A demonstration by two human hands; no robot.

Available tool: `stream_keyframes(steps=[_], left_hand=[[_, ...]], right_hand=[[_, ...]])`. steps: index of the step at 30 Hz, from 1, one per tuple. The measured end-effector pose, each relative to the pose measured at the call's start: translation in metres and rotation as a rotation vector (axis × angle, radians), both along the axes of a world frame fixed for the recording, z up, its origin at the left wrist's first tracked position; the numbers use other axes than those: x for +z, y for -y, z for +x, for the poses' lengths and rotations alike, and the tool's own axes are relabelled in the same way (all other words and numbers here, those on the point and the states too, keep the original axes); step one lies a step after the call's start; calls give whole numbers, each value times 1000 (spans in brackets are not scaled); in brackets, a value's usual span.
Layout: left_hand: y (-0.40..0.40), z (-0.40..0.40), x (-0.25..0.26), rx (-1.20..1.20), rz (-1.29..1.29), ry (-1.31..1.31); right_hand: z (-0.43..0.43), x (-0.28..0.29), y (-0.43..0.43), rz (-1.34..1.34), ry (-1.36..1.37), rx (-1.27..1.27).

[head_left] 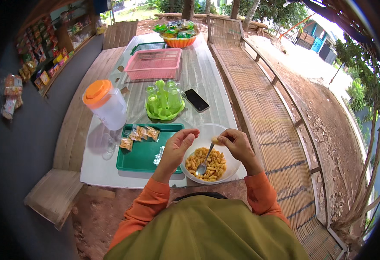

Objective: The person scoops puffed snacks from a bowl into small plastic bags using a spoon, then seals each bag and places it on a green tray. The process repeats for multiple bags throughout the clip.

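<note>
My right hand (238, 146) pinches a small pale tan piece (216, 140) over a translucent plastic bowl (232, 165). A metal spoon (201, 168) rests in the bowl on curled orange-brown snacks (216, 161); its handle rises towards the tan piece, and I cannot tell whether my fingers touch it. Above the bowl's left side is my left hand (177, 149), fingers bent, thumb a little apart, with nothing visible in it. Left of the bowl lies a green plastic tray (138, 159) bearing several clear packets of snacks (140, 133) and a small whitish clear heap (159, 156), partly behind my left hand.
Beyond the tray stand a jug with an orange lid (104, 100) and a green rack of glasses (165, 104). A smartphone (196, 100) lies to its right. Farther off are a pink basket (152, 66) and an orange basket of packets (180, 41). A bamboo bench (261, 107) runs along the right.
</note>
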State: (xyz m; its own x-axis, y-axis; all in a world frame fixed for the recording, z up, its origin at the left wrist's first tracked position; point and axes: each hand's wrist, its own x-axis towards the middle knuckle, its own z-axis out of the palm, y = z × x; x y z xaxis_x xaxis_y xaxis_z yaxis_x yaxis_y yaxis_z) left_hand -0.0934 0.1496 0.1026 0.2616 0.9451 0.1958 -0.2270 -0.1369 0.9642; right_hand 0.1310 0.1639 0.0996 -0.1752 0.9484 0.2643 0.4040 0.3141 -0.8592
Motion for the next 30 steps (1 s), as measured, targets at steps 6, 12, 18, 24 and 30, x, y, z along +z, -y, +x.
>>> stream_keyframes(steps=[6, 12, 18, 24, 30], left_hand=[[4, 11, -11, -262, -62, -207], [1, 15, -14, -400, -158, -100], [1, 15, -23, -355, -139, -104], [0, 14, -27, -360, -120, -121], [3, 14, -20, -364, -127, -115]], right_hand=[[-7, 7, 0, -204, -144, 201], [-6, 20, 3, -220, -126, 213], [-9, 18, 5, -66, -237, 122], [-8, 30, 9, 13, -13, 212], [-3, 35, 6, 34, 110, 323]])
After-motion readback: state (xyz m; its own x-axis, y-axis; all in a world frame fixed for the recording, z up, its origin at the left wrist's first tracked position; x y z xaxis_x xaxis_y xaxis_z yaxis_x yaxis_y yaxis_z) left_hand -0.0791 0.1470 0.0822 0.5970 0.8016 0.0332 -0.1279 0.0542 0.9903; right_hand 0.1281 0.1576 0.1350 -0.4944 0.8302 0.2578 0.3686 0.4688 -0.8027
